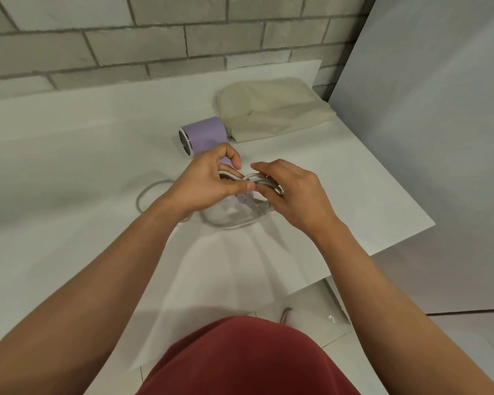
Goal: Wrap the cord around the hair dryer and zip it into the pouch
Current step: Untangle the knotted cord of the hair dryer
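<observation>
Between the two hands, near the middle of the tabletop (69, 166), the grey cord (255, 181) is bunched in several turns against the handle of the lilac dryer (204, 135), which lies on its side with its barrel pointing left. The left hand (208, 178) holds the coils against the handle, thumb pressed on the strands. The right hand (291, 192) curls its fingers round the same bundle from the other side. A slack loop of cord trails on the tabletop to the left.

The cord looks limp but springy and likely to uncoil if let go, so pinching the turns against the handle seems wise. The dryer looks rigid, smooth and light, and best held by the handle. The beige pouch (274, 109), soft and floppy, lies just beside the barrel; its zip cannot be made out.
</observation>
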The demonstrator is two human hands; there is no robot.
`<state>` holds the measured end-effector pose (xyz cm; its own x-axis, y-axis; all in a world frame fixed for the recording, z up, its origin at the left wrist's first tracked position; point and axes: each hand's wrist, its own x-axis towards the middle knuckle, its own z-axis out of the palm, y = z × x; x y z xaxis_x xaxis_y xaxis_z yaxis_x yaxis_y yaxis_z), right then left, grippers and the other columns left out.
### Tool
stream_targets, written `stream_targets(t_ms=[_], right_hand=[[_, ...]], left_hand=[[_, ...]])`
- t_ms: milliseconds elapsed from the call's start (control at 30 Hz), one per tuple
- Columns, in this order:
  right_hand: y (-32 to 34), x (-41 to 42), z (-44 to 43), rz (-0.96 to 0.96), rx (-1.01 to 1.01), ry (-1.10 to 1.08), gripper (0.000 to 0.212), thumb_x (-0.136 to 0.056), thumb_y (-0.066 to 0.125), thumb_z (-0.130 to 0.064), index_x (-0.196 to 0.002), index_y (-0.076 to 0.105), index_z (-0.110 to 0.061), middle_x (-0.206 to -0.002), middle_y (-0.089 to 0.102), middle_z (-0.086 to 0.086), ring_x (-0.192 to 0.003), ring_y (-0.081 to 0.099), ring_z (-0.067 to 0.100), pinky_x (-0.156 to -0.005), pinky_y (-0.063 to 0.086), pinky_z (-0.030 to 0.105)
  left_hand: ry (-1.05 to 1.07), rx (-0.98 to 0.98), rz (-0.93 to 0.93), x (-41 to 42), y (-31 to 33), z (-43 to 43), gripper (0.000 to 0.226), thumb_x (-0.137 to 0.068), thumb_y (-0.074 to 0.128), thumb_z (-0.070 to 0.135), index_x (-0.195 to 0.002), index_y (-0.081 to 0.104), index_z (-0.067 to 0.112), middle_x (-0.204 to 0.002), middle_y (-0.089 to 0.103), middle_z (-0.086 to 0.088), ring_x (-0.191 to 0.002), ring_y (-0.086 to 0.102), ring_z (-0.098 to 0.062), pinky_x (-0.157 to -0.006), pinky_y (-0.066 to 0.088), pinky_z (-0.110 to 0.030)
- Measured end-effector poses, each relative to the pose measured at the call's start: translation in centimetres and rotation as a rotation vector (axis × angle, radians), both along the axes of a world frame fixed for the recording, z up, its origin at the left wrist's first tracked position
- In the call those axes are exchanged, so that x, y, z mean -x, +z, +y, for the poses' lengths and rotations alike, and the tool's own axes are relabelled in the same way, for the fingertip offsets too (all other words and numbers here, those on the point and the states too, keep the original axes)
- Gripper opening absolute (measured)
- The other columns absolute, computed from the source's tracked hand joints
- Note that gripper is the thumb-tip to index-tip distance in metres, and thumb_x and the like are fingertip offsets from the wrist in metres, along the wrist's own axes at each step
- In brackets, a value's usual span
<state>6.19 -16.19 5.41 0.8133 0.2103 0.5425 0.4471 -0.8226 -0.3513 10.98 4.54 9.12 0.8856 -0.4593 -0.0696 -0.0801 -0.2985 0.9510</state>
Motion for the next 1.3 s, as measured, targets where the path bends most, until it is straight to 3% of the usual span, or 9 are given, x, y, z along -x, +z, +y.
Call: stream_targets(t_ms=[100,233,300,533,800,967,1067,1167,1300], right_hand=[[0.0,-0.3,0.0,-0.053,0.036,-0.025,0.021,-0.095,0.073,-0.023,-0.113,0.077,-0.012,-0.093,0.076,0.001,-0.077,0.071,0.024,-0.06,0.058,0.042],[0.0,-0.7,-0.3,-0.065,0.013,-0.042,0.024,-0.098,0.068,-0.027,-0.114,0.078,-0.011,-0.094,0.079,0.002,-0.076,0.074,0.025,-0.06,0.06,0.042],[0.4,-0.8,-0.4,-0.073,0.0,-0.035,0.027,-0.099,0.066,-0.028,-0.115,0.077,-0.01,-0.094,0.079,0.003,-0.078,0.075,0.024,-0.062,0.06,0.041],[0.6,-0.9,-1.3,0.074,0.077,0.084,0.033,-0.104,0.06,-0.031,-0.131,0.071,-0.016,-0.106,0.08,0.001,-0.083,0.074,0.026,-0.069,0.06,0.041],[-0.7,0.3,-1.2,0.094,0.033,0.037,0.05,-0.108,0.041,-0.046,-0.142,0.063,-0.016,-0.12,0.077,0.004,-0.092,0.077,0.029,-0.071,0.062,0.046],[-0.7,0.9,-1.2,0.112,0.019,-0.028,0.043,-0.107,0.041,-0.039,-0.136,0.065,-0.017,-0.11,0.078,0.0,-0.087,0.075,0.028,-0.068,0.06,0.046],[-0.5,1.1,-1.1,0.118,-0.033,-0.059,0.039,-0.11,0.039,-0.04,-0.133,0.062,-0.019,-0.097,0.077,0.001,-0.081,0.074,0.029,-0.066,0.059,0.045],[-0.3,1.5,-1.0,0.175,-0.116,-0.082,0.034,-0.111,0.04,-0.039,-0.132,0.062,-0.022,-0.096,0.076,-0.003,-0.084,0.073,0.023,-0.07,0.059,0.045],[-0.3,1.3,-1.2,0.273,-0.173,-0.105,0.032,-0.112,0.041,-0.041,-0.126,0.064,-0.025,-0.095,0.073,-0.006,-0.084,0.069,0.022,-0.074,0.057,0.046]], left_hand=[[0.013,-0.164,-0.199,-0.3,-0.3,0.0,0.044,-0.079,0.089,0.029,-0.104,0.056,0.014,-0.093,0.076,0.001,-0.078,0.067,0.003,-0.072,0.048,-0.011],[0.215,-0.387,-0.892,-0.4,-2.1,0.3,0.058,-0.073,0.085,0.057,-0.104,0.062,0.014,-0.107,0.063,-0.001,-0.096,0.053,-0.024,-0.083,0.046,-0.037],[0.269,-0.388,-1.0,0.3,-2.8,0.4,0.052,-0.08,0.078,0.058,-0.101,0.066,0.012,-0.102,0.064,-0.004,-0.092,0.054,-0.026,-0.08,0.044,-0.036],[0.158,-0.124,-0.398,1.2,-2.7,1.5,0.012,-0.099,0.068,0.031,-0.102,0.08,0.028,-0.089,0.076,0.022,-0.078,0.067,0.003,-0.073,0.047,-0.013],[-0.092,-0.094,0.064,0.7,-2.3,1.0,0.044,-0.106,0.046,0.05,-0.099,0.08,0.024,-0.102,0.079,0.004,-0.097,0.073,-0.014,-0.097,0.052,-0.04],[-0.126,-0.422,-0.25,1.1,-2.1,-0.4,0.056,-0.093,0.062,0.061,-0.078,0.066,0.008,-0.072,0.059,0.003,-0.065,0.052,-0.012,-0.061,0.037,-0.023],[-0.063,-0.422,-0.369,0.9,-2.1,-0.7,0.045,-0.098,0.059,0.054,-0.08,0.066,0.013,-0.073,0.065,0.0,-0.07,0.059,-0.015,-0.065,0.046,-0.038],[-0.025,-0.407,-0.447,1.4,-1.6,-0.6,0.03,-0.1,0.057,0.05,-0.117,0.059,0.025,-0.093,0.076,0.003,-0.087,0.068,-0.015,-0.077,0.054,-0.039],[-0.097,-0.371,-0.392,1.6,-1.9,-0.4,0.022,-0.104,0.054,0.044,-0.104,0.041,0.025,-0.082,0.073,-0.005,-0.076,0.065,-0.025,-0.072,0.053,-0.051]])
